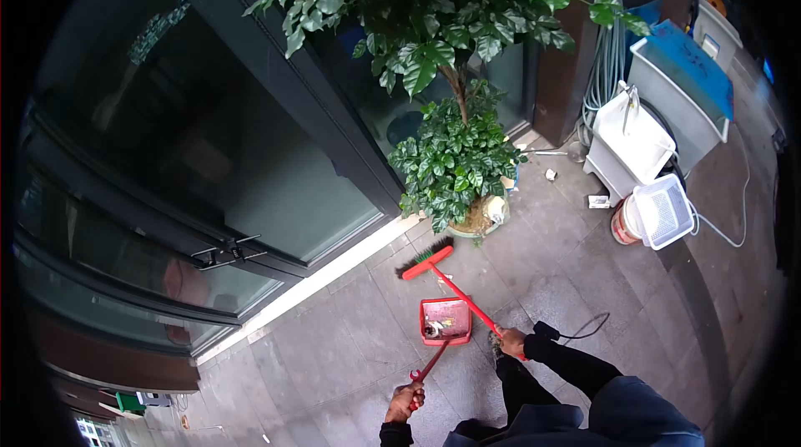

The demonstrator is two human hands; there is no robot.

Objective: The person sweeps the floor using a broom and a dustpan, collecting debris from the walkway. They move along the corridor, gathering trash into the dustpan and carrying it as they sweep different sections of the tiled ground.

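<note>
Beside the potted plant (455,167), the right hand (509,340) grips the broom (450,280), its handle slanting away up-left. Left hand (406,401) closed on the dustpan (445,320) handle, pan just ahead.

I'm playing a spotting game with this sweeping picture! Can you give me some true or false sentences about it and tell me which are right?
1. The right hand holds a red broom. True.
2. The dustpan is blue. False: it is red.
3. The left hand holds the dustpan's long handle. True.
4. The dustpan has nothing in it. False: some rubbish lies inside.
5. The broom's bristles point toward a leafy potted plant. True.
6. The white sink stands left of the plant. False: it is to the right.
</note>
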